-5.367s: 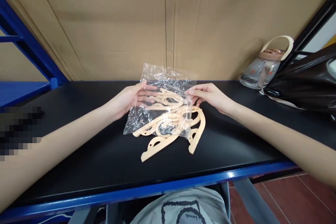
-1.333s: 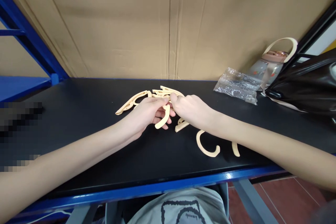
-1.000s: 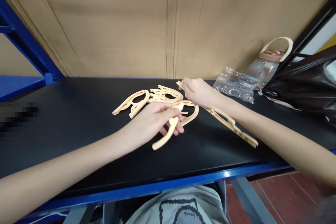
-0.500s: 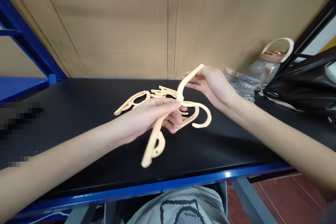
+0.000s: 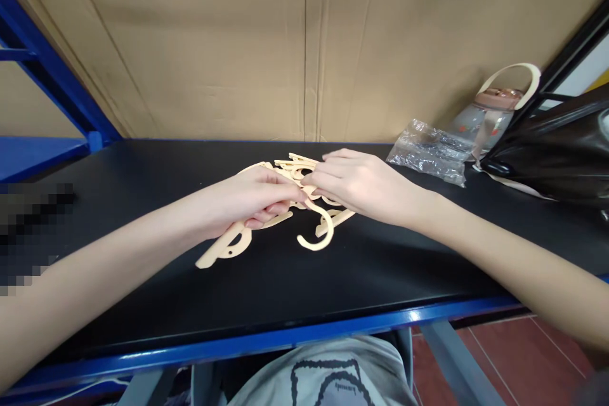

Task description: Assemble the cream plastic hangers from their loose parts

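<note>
A cream plastic folding hanger (image 5: 214,254) is pinched near its middle by my left hand (image 5: 266,195). Its hook (image 5: 329,233) curves toward me, and one arm with a looped piece points down to the left. My right hand (image 5: 354,183) is closed over the other side of the same hanger, back of the hand up; that arm is mostly hidden beneath the fingers. Under and behind both hands lie several more cream folding hangers (image 5: 297,159) in a loose pile on the black tabletop (image 5: 157,168), partly covered by my hands.
A crumpled clear plastic bag (image 5: 428,151) lies at the right rear, in front of a clear bottle (image 5: 497,101) with a pink lid and carrying handle. A black shiny bag (image 5: 556,146) stands at the far right. Cardboard (image 5: 214,44) walls the back; a blue edge (image 5: 266,339) runs along the front.
The held hanger has come down and to the left, over the pile. My right hand has moved from beside the hanger's raised arm to close over it. My left hand keeps its hold.
</note>
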Demonstrator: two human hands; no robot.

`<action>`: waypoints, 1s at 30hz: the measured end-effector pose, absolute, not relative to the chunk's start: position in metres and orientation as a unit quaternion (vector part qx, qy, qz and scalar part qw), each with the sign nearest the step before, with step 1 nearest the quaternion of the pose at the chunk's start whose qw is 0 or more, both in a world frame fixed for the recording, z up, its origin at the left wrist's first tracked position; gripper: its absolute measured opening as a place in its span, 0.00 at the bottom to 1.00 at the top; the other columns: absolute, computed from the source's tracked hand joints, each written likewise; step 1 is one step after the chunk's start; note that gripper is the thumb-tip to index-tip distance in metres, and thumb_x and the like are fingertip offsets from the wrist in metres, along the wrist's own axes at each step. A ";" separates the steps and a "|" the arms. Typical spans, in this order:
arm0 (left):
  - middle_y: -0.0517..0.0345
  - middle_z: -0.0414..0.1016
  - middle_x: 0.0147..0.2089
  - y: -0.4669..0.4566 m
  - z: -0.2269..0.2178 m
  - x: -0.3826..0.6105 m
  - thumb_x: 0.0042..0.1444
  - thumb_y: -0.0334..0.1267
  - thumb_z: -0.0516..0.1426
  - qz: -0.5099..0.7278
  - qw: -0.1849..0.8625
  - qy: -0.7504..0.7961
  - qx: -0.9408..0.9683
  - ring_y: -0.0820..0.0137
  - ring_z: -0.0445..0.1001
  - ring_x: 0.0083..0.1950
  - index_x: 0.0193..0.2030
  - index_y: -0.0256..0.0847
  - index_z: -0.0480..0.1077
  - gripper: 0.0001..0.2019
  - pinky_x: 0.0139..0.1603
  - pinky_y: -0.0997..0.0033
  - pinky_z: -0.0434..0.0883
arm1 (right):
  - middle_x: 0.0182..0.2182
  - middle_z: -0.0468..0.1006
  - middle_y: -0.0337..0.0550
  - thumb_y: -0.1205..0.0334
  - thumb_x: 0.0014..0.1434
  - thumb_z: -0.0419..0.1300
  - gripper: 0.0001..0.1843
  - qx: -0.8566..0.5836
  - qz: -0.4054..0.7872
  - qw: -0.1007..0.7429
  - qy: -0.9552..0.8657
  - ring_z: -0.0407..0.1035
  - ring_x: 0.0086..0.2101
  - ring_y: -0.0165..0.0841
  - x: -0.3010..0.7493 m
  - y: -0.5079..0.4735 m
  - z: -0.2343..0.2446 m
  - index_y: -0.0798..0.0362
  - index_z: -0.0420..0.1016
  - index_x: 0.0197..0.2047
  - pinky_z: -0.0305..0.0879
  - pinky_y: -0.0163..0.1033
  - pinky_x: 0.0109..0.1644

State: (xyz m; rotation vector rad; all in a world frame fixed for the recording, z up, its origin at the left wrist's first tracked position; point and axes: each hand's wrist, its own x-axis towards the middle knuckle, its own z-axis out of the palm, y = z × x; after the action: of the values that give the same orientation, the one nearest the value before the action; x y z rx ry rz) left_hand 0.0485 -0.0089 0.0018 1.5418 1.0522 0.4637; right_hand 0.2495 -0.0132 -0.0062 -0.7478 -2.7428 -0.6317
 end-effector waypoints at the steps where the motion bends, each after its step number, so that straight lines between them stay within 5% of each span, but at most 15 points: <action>1: 0.68 0.47 0.17 -0.008 0.001 0.048 0.48 0.37 0.61 0.213 0.569 0.444 0.658 0.83 0.43 0.16 0.24 0.38 0.73 0.06 0.11 0.84 0.44 | 0.37 0.77 0.46 0.66 0.68 0.46 0.14 -0.270 -0.203 0.110 -0.935 0.70 0.37 0.34 0.251 -0.013 -0.005 0.57 0.72 0.46 0.61 0.40 0.43; 4: 0.68 0.45 0.17 -0.007 -0.003 0.049 0.50 0.37 0.61 0.242 0.568 0.440 0.652 0.83 0.43 0.16 0.25 0.38 0.73 0.07 0.12 0.84 0.43 | 0.34 0.76 0.44 0.69 0.67 0.47 0.12 -0.309 -0.185 0.093 -0.928 0.68 0.29 0.32 0.252 -0.017 -0.002 0.57 0.70 0.48 0.56 0.36 0.32; 10: 0.69 0.47 0.15 -0.012 -0.013 0.058 0.53 0.37 0.60 0.288 0.562 0.460 0.624 0.84 0.44 0.16 0.17 0.39 0.58 0.18 0.14 0.83 0.43 | 0.32 0.76 0.53 0.78 0.61 0.44 0.13 -0.409 -0.210 0.036 -0.887 0.71 0.30 0.36 0.232 -0.031 -0.012 0.63 0.68 0.42 0.52 0.36 0.28; 13: 0.69 0.48 0.15 -0.017 -0.017 0.062 0.53 0.34 0.59 0.293 0.544 0.484 0.620 0.84 0.45 0.17 0.17 0.38 0.56 0.18 0.15 0.82 0.44 | 0.28 0.77 0.49 0.78 0.58 0.47 0.11 -0.459 -0.097 0.064 -0.881 0.70 0.25 0.32 0.227 -0.029 -0.019 0.61 0.69 0.38 0.53 0.34 0.26; 17: 0.71 0.44 0.16 -0.024 -0.018 0.062 0.51 0.39 0.62 0.269 0.548 0.466 0.640 0.83 0.42 0.17 0.24 0.38 0.66 0.11 0.15 0.81 0.41 | 0.20 0.73 0.38 0.74 0.59 0.45 0.13 -0.482 0.139 0.143 -0.853 0.64 0.16 0.23 0.238 -0.013 -0.018 0.56 0.64 0.26 0.55 0.30 0.23; 20: 0.70 0.43 0.18 -0.026 -0.013 0.061 0.51 0.42 0.62 0.246 0.578 0.427 0.650 0.82 0.40 0.18 0.26 0.40 0.67 0.11 0.16 0.80 0.40 | 0.21 0.73 0.36 0.69 0.62 0.43 0.15 -0.490 0.164 0.219 -0.828 0.60 0.14 0.20 0.247 -0.004 -0.016 0.55 0.61 0.24 0.54 0.30 0.23; 25: 0.67 0.46 0.22 -0.023 -0.006 0.063 0.54 0.41 0.58 0.271 0.640 0.404 0.596 0.80 0.44 0.20 0.22 0.40 0.58 0.15 0.16 0.80 0.43 | 0.22 0.69 0.36 0.66 0.62 0.44 0.16 -0.491 0.119 0.198 -0.840 0.59 0.21 0.23 0.243 -0.004 -0.024 0.55 0.63 0.24 0.51 0.32 0.27; 30: 0.64 0.53 0.24 -0.021 -0.008 0.062 0.57 0.40 0.54 0.297 0.661 0.387 0.570 0.78 0.51 0.21 0.26 0.40 0.62 0.11 0.16 0.81 0.49 | 0.22 0.71 0.34 0.62 0.61 0.52 0.09 -0.467 0.142 0.271 -0.829 0.61 0.23 0.24 0.236 -0.008 -0.034 0.55 0.71 0.34 0.52 0.32 0.28</action>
State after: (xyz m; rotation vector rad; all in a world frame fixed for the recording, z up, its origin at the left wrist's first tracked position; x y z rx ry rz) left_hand 0.0615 -0.0208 -0.0078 1.2901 0.8744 0.6728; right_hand 0.2357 -0.0078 -0.0336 -1.2580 -2.2336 0.3835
